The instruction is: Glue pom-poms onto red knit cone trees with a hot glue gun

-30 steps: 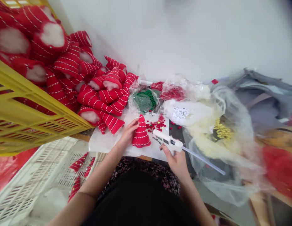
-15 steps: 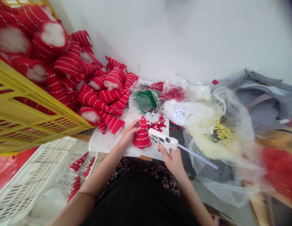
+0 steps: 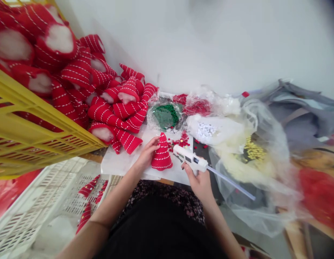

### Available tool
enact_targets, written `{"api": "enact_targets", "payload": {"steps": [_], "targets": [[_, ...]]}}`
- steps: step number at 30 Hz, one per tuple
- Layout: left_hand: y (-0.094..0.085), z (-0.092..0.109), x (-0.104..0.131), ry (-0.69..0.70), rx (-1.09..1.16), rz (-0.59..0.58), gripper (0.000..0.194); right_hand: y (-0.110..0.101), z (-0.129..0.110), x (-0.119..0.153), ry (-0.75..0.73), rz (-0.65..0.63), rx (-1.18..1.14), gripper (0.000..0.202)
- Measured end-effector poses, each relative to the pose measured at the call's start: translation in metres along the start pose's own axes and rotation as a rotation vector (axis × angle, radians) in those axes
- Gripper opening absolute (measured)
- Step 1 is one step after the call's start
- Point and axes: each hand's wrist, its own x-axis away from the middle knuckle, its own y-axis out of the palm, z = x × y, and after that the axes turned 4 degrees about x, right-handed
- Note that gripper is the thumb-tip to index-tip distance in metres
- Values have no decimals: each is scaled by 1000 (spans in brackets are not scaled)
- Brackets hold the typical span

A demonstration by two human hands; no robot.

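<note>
My left hand (image 3: 148, 153) is closed on the left side of a red cone-shaped stuffed hat (image 3: 161, 156) with white dashed stripes, which stands tip-up on white paper (image 3: 115, 163). A white glue gun (image 3: 192, 158) is gripped in my right hand (image 3: 199, 181). Its nozzle points left toward the hat, apart from it, and a long clear glue stick (image 3: 231, 183) sticks out of its back. Beyond the gun, small red pompoms (image 3: 184, 138) lie scattered on the paper, with a few pale ones among them.
Striped red cones (image 3: 102, 111) heap up at left, spilling from a yellow crate (image 3: 42, 122). Below it, a white crate (image 3: 23, 219) holds several decorated cones. Bags of green (image 3: 167, 115), red (image 3: 199, 106), white (image 3: 207, 129) and yellow (image 3: 254, 148) bits line the back and right.
My right hand has drawn the glue gun slightly right and down, away from the hat. The left hand keeps its hold on the hat, almost unmoved.
</note>
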Motion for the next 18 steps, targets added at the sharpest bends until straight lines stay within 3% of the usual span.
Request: {"api": "enact_targets", "payload": {"steps": [12,16,18], "targets": [[5,4,5,7,-62,-114,40,9,-2,-5,38,-19,-44,27],[2,2,2,5,-46,-53,41,1,4,-1,24,0,35,29],[0,2,1,15,-20,10,40,-7,11,3,87,-4,66,32]]}}
